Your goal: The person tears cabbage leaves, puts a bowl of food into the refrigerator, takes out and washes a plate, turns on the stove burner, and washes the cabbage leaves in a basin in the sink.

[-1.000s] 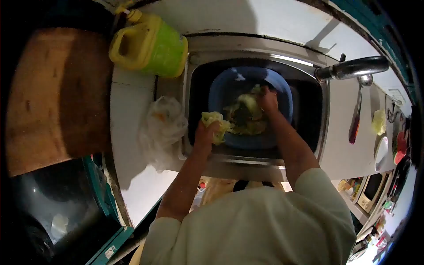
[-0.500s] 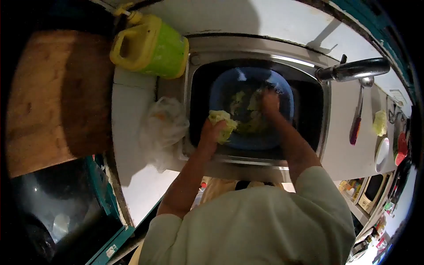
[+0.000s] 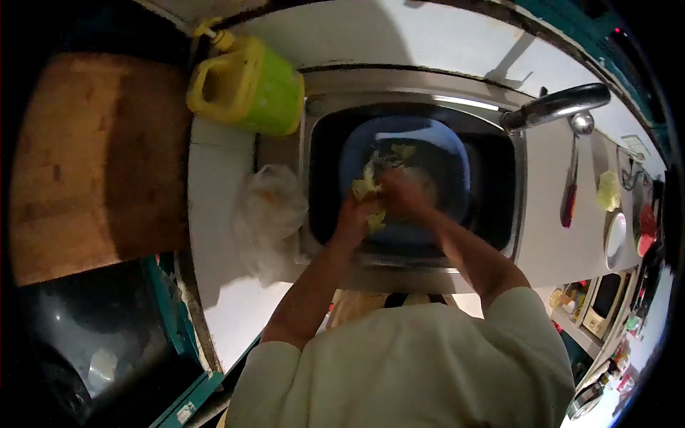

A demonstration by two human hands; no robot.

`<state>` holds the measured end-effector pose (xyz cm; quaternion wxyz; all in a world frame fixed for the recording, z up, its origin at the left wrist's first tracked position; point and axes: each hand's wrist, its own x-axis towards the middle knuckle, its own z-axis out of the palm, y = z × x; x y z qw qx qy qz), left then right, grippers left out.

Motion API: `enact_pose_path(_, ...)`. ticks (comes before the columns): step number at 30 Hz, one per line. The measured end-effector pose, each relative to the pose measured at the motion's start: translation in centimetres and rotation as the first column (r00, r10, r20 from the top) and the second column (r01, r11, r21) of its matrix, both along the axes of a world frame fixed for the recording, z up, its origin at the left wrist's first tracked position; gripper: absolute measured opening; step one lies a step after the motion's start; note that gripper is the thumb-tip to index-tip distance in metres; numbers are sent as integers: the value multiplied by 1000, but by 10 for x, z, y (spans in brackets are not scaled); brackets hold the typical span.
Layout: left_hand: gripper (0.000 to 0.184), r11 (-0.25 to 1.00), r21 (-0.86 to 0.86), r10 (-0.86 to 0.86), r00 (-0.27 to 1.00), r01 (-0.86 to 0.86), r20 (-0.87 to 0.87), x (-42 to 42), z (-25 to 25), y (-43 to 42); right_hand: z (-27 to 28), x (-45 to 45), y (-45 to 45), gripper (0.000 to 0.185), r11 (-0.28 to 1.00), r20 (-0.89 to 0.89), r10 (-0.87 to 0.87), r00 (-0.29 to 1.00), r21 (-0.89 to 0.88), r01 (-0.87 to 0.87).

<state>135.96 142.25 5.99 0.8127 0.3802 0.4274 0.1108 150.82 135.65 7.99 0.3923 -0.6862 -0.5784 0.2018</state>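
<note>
My left hand [image 3: 351,221] is closed around a bunch of pale yellow-green leaves [image 3: 365,188], which look like cabbage, over the left part of a blue basin [image 3: 465,160]. Beside it, at the leaves' right edge, is my right hand [image 3: 401,191], smeared by motion; its fingers cannot be made out. The basin sits in the dark sink [image 3: 492,207] and holds water. A few loose leaf pieces [image 3: 403,150] float near its back side.
Left of the sink stand a yellow-green jug [image 3: 275,93] with a pump and a whitish plastic bag [image 3: 271,210]. The faucet [image 3: 560,108] rises at the back right. A ladle with a red handle [image 3: 569,205], a leaf piece [image 3: 609,191] and a white dish [image 3: 615,239] lie on the right counter.
My right hand has moved left across the basin to the leaves in my left hand. Less of the leaf bunch shows now, and the floating pieces have shifted.
</note>
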Motion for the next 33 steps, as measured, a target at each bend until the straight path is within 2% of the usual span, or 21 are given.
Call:
enact_pose_path(2, 27, 933, -320, 186, 982, -166, 33, 11, 14, -7, 12, -16, -6, 21, 988, -82, 18, 996, -149, -31)
enact_pose_path(4, 22, 871, -462, 235, 967, -164, 101, 19, 34, -11, 15, -35, -13, 24, 977, -244, -65, 968, -213, 12)
enact_pose_path(5, 20, 833, -528, 266, 956, -164, 124, 20, 39, -11, 10, -39, -17, 22, 975, -83, 15, 996, -219, -33)
enact_pose_path(7, 20, 866, -486, 180, 981, -121, 75, 15, 12, -7, -2, -47, -22, 18, 959, 225, 189, 956, -251, -130)
enact_pose_path(9, 23, 897, -428, 118, 993, -111, -11, 9, -1, -6, -1, -48, -25, 16, 869, 162, 400, 902, -380, -317)
enact_pose_path(11, 31, 927, -355, 84, 989, -123, -124, 3, -4, -9, 18, -42, -24, 15, 774, 102, 551, 828, -432, -462)
enact_pose_path(12, 31, 991, -127, 51, 999, -49, 14, -2, -4, -11, 31, -33, -21, 16, 740, 86, 605, 792, -427, -519)
enact_pose_path(13, 31, 993, 115, -11, 990, -5, 140, -10, -3, -14, 38, -23, -17, 16, 699, 69, 659, 749, -422, -577)
enact_pose_path(14, 31, 991, 133, 0, 983, -25, 182, -14, -2, -13, 17, -9, -15, 19, 829, -63, 390, 919, -410, -380)
enact_pose_path(15, 32, 988, 149, 11, 974, -46, 225, -18, -1, -12, -6, 11, -12, 21, 889, -191, 80, 978, -430, -157)
enact_pose_path(16, 32, 993, -59, 115, 975, -106, 189, -17, 1, -5, -16, 33, 0, 21, 886, -95, -158, 983, -454, 98)
enact_pose_path(17, 33, 952, -256, 208, 968, -168, 138, -17, 4, 2, -24, 49, 9, 22, 823, -1, -391, 921, -448, 349)
enact_pose_path(20, 37, 951, -149, 250, 959, -269, -136, -8, 45, -1, -111, 40, 5, 22, 767, 165, -277, 946, -555, 322)
enact_pose_path(23, 35, 930, -125, 337, 938, -344, -76, -13, 35, -3, -95, 47, 8, 22, 717, 107, -329, 938, -618, 322)
enact_pose_path(26, 37, 940, -176, 294, 956, -291, -10, -29, 21, 6, -74, 72, 4, 21, 649, 96, -350, 932, -692, 315)
enact_pose_path(28, 37, 939, -125, 318, 947, -321, -48, -31, 18, 3, -115, 97, -9, 24, 735, 165, 68, 984, -675, 62)
enact_pose_path(30, 36, 943, -89, 314, 946, -320, -79, -33, 16, 2, -130, 109, -9, 25, 808, 269, 238, 933, -588, -37)
enact_pose_path(32, 34, 950, -76, 295, 950, -303, -102, -34, 13, 0, -126, 116, -6, 25, 918, 395, 158, 905, -395, 12)
enact_pose_path(33, 34, 944, -96, 305, 947, -314, -102, -33, 12, -2, -126, 114, -3, 25, 879, 282, -88, 955, -428, 207)
